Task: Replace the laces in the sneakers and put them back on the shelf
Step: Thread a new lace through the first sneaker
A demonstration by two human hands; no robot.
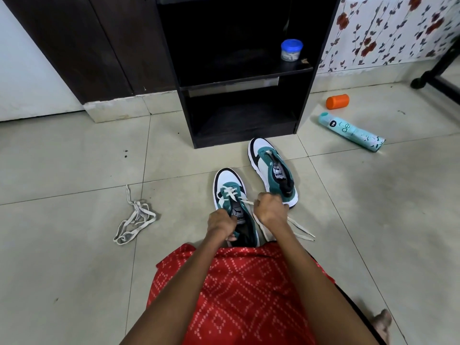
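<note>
Pale tiled floor (74, 245) fills most of the view. A dark shelf unit (236, 140) stands on it at 12 o'clock, both of its compartments without shoes. A red patterned cloth (249, 282) covers the person's lap at 6 o'clock. The two green, white and black sneakers are on the floor in front of the unit, toes pointing toward it. The far sneaker (271, 168) is at about 1 o'clock from the centre, just short of the unit's base, with almost no lacing. The near sneaker (226, 180) is at the centre, just beyond the lap. The left hand (220, 224) has its fingers curled round the left edge of the near sneaker's upper beside the tongue. The right hand (270, 207) pinches the white lace (230, 192), which crosses the lower eyelets and trails its ends to 4 o'clock. A loose lace (138, 206) lies tangled at 9 o'clock, well apart. A teal spray can (352, 131) lies on its side at 2 o'clock, an orange container (337, 101) just beyond it. A small blue-lidded jar (291, 50) stands on the unit's upper board.
</note>
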